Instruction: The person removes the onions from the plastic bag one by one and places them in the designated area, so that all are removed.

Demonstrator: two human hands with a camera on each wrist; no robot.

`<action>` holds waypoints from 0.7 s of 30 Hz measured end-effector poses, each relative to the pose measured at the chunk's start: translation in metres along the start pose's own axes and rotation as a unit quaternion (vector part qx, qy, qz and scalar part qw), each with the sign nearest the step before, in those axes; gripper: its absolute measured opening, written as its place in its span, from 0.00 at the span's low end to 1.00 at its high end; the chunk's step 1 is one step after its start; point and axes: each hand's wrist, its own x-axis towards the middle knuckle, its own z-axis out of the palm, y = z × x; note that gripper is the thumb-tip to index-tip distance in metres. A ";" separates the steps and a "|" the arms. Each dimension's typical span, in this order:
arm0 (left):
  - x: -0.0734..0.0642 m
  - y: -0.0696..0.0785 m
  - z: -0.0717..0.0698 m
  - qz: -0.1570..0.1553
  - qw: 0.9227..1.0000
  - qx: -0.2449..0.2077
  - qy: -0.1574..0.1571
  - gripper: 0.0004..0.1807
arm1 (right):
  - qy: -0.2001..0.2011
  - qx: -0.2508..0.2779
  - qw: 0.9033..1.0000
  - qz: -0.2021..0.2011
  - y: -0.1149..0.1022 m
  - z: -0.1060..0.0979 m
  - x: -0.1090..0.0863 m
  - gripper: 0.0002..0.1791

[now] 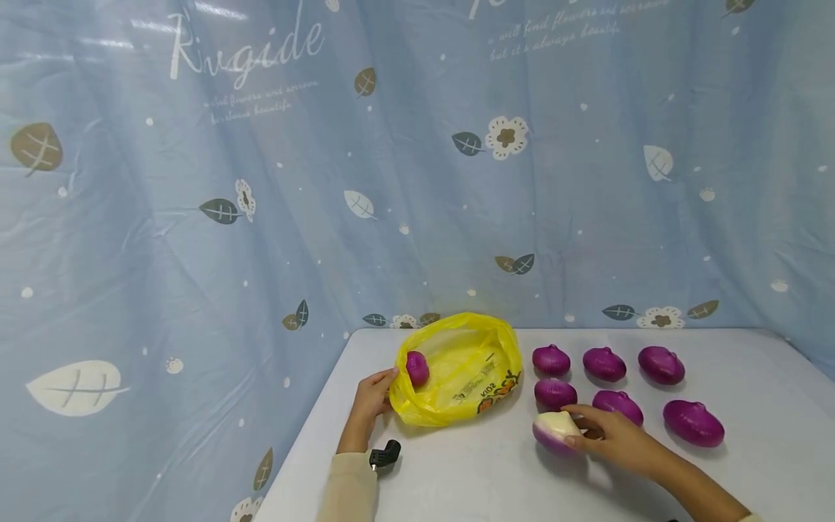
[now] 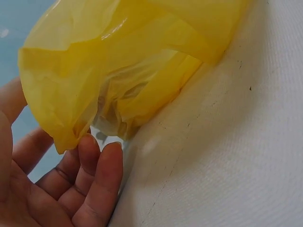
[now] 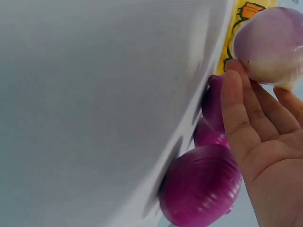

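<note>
A yellow plastic bag lies with its mouth held wide, one purple onion inside near its left edge. My left hand pinches the bag's left rim; in the left wrist view the fingertips meet the yellow film. Over the table, just right of the bag, my right hand holds a white-and-purple turnip between thumb and fingers. The right wrist view shows this turnip at the fingertips, with purple onions behind the hand.
Several purple onions stand in loose rows on the white table, among them a back right onion and a front right onion. A black device sits at my left wrist. A blue patterned curtain hangs behind the table.
</note>
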 end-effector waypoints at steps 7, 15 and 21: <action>0.001 0.001 -0.001 -0.008 1.000 0.001 -0.003 0.35 | 0.001 -0.003 1.000 -0.014 0.004 0.001 -0.005 0.37; 0.002 -0.001 -0.002 -0.003 1.000 0.003 -0.006 0.37 | -0.002 0.005 1.000 -0.008 0.005 0.001 -0.009 0.39; 0.004 -0.001 -0.001 -0.008 1.000 0.003 -0.005 0.36 | -0.018 0.005 1.000 -0.006 0.008 0.000 -0.010 0.39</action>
